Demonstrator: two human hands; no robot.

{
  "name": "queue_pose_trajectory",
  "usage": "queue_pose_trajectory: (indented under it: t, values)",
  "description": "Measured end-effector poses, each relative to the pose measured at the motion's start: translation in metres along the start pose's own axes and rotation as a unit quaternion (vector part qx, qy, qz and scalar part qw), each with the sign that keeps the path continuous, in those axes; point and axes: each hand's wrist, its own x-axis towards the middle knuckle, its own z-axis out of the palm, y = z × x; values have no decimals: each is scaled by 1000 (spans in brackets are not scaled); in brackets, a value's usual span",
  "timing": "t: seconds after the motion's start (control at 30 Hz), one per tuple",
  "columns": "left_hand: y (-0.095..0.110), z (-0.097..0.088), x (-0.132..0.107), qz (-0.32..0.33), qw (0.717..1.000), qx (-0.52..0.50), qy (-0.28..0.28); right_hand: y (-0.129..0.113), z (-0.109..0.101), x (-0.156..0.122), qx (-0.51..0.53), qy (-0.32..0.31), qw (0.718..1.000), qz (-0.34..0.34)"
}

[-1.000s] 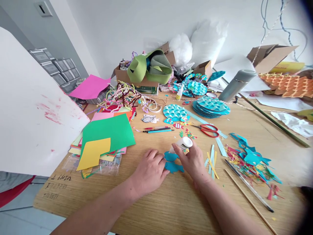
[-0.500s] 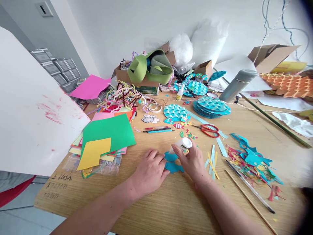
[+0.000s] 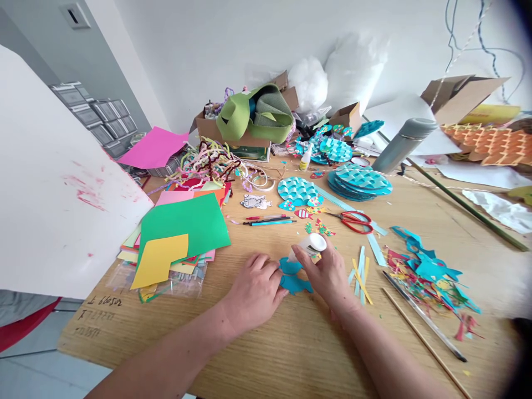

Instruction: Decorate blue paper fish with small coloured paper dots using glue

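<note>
Paper, blue and cut out, lay on the near tabletop, likely light and easily creased, best held by its edge. The left hand touched its left side, pinch unclear; the right hand had its grip closed round a white bottle.

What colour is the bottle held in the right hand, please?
The bottle is white, seen best in the head view.
</note>
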Motion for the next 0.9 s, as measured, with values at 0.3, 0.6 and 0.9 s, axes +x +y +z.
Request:
queue_pose_trajectory:
  t: [0.3,0.6,0.9]
  values:
    - [0,-2,0,0,1000,-3,-1,-1,-1,-1,-4,-27,1000,-11]
    - [0,-1,0,0,1000,-4,-2,0,0,0,-12,-15,1000,-19]
    - [0,-2,0,1,1000,4,-1,-2,-2,-1,-7,-16,1000,-22]
